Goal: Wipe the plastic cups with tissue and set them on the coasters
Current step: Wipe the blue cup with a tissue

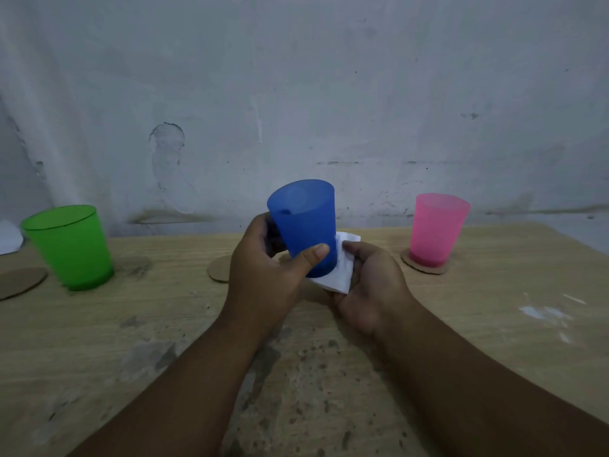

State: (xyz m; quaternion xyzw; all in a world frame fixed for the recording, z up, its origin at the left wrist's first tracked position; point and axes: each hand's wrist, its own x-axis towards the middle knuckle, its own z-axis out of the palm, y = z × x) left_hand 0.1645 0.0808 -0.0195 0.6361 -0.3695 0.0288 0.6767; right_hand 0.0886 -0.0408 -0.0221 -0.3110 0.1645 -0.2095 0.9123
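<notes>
— Blue cup (303,225), that's the one being handled: it is held up off the wooden table (494,324), mouth up and leaning a little to the left.

— Which hand has it?

— Left hand (263,278). The thumb lies across the near side low down, the other fingers curl round the far side, so the hand is closed firmly on the cup.

— And the right hand (372,288)?

— Closed around a folded white tissue (339,275), which it presses against the cup's lower right wall and base. Part of the tissue pokes up behind the cup, part hangs out under it.

— Where are the coasters?

— A brown cardboard coaster (219,269) lies on the table just behind the left hand, half hidden by it, with no cup on it. Over to the right a pink cup (436,227) stands upright on its own coaster (425,267).

— Anything on the left?

— A green cup (69,247) stands on the bare table, blurred at the edges, and beside it at the left edge lies another cardboard disc (19,282) with no cup on it. Further back, against the wall, something white (10,237) shows at the frame's edge; I cannot tell what it is.
</notes>
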